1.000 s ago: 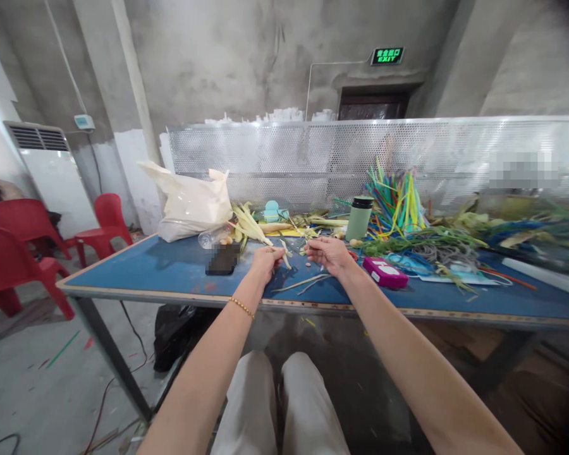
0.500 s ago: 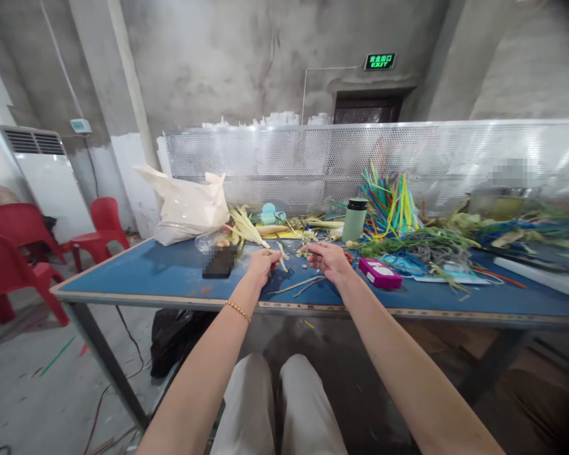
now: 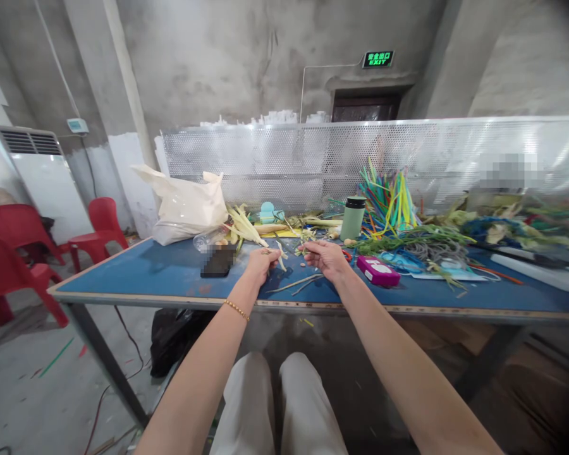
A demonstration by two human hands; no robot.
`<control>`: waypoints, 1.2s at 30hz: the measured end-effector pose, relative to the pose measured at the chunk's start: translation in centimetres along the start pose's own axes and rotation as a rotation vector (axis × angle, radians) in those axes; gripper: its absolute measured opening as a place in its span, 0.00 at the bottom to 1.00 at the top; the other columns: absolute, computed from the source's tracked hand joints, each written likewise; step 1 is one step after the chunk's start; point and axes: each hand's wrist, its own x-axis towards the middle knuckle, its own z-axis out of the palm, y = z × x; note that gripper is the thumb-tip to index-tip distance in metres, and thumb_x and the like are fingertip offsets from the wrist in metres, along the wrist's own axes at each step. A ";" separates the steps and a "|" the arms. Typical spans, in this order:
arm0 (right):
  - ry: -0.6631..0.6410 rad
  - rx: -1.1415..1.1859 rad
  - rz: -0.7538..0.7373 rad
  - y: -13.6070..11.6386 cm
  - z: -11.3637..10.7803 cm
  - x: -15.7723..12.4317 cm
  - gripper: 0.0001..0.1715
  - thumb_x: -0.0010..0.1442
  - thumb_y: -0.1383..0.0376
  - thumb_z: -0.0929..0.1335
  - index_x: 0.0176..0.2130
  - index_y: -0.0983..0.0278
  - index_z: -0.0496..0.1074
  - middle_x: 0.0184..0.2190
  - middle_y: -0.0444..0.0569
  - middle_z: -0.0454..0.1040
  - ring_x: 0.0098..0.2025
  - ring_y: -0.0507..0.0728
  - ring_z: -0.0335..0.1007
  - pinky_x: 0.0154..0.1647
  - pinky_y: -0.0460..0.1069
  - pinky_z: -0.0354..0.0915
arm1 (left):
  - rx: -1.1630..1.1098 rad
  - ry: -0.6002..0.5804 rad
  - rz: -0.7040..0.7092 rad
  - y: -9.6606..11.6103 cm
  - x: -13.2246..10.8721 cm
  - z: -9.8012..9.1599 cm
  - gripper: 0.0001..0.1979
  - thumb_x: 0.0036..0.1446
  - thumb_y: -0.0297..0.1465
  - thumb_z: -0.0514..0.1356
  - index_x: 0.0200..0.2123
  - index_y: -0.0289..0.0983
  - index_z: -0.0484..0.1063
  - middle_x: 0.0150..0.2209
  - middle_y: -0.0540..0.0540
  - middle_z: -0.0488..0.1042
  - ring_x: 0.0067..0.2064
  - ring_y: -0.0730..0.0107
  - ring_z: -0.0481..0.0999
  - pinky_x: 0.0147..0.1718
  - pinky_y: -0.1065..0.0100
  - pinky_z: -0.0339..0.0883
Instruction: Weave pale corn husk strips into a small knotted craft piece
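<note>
My left hand (image 3: pixel 262 262) is closed in a pinch on a pale leaf strip (image 3: pixel 281 254) over the blue table (image 3: pixel 146 275). Close to its right, my right hand (image 3: pixel 327 258) is also closed, pinching the thin far end of the same strip. More loose pale strips (image 3: pixel 296 284) lie on the table just in front of both hands. A dark phone (image 3: pixel 218 261) lies to the left of my left hand. A magenta box (image 3: pixel 377 270) sits to the right of my right hand.
A cream bag (image 3: pixel 187 205), a heap of pale husks (image 3: pixel 246 226), a green flask (image 3: pixel 353 218) and a bundle of coloured strips (image 3: pixel 389 199) stand at the back before a perforated metal screen (image 3: pixel 408 151). Green and blue strands (image 3: pixel 431 243) cover the right side. Red chairs (image 3: pixel 14 253) stand left.
Both hands have drawn slightly closer together while keeping their pinch on the strip. The view has shifted a little to the left.
</note>
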 end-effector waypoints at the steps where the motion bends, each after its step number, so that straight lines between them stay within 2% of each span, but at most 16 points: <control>1: 0.001 -0.001 0.004 0.0 0.0 0.0 0.09 0.52 0.73 0.76 0.30 0.69 0.72 0.29 0.52 0.82 0.18 0.50 0.72 0.16 0.43 0.70 | -0.004 0.004 -0.004 0.0 0.0 0.0 0.11 0.42 0.27 0.72 0.22 0.32 0.72 0.16 0.50 0.66 0.19 0.79 0.62 0.21 0.72 0.56; 9: 0.017 -0.014 0.027 -0.1 0.1 -0.3 0.07 0.53 0.76 0.74 0.30 0.69 0.72 0.28 0.52 0.82 0.18 0.50 0.72 0.16 0.43 0.70 | -0.021 0.008 0.005 -0.1 0.0 0.0 0.11 0.37 0.28 0.73 0.22 0.31 0.74 0.16 0.50 0.67 0.19 0.79 0.63 0.20 0.74 0.55; 14: 0.016 -0.009 0.018 0.1 -0.1 0.0 0.08 0.51 0.74 0.75 0.31 0.69 0.72 0.30 0.51 0.82 0.18 0.49 0.71 0.15 0.43 0.68 | -0.020 0.004 0.016 -0.1 0.0 0.0 0.11 0.38 0.27 0.73 0.21 0.31 0.73 0.16 0.50 0.67 0.19 0.79 0.63 0.20 0.74 0.55; 19: 0.058 0.018 -0.004 0.4 -0.4 0.6 0.12 0.47 0.71 0.77 0.29 0.67 0.71 0.19 0.42 0.74 0.14 0.46 0.64 0.11 0.41 0.61 | -0.018 0.003 0.000 -0.1 0.1 0.0 0.10 0.39 0.27 0.72 0.20 0.31 0.73 0.16 0.50 0.67 0.19 0.79 0.63 0.20 0.74 0.55; 25: 0.013 0.019 -0.029 0.5 -0.4 0.7 0.17 0.42 0.68 0.79 0.27 0.66 0.69 0.16 0.38 0.68 0.13 0.44 0.57 0.10 0.41 0.54 | -0.011 0.011 -0.005 -0.1 0.1 0.0 0.09 0.41 0.25 0.71 0.19 0.32 0.72 0.16 0.50 0.67 0.19 0.79 0.63 0.21 0.74 0.56; 36: 0.003 -0.008 -0.051 0.7 -0.4 0.7 0.17 0.40 0.67 0.79 0.29 0.67 0.73 0.19 0.40 0.71 0.16 0.46 0.62 0.11 0.41 0.58 | -0.002 -0.010 0.009 -0.3 0.2 -0.1 0.10 0.41 0.27 0.71 0.21 0.31 0.72 0.17 0.50 0.67 0.20 0.79 0.63 0.22 0.73 0.56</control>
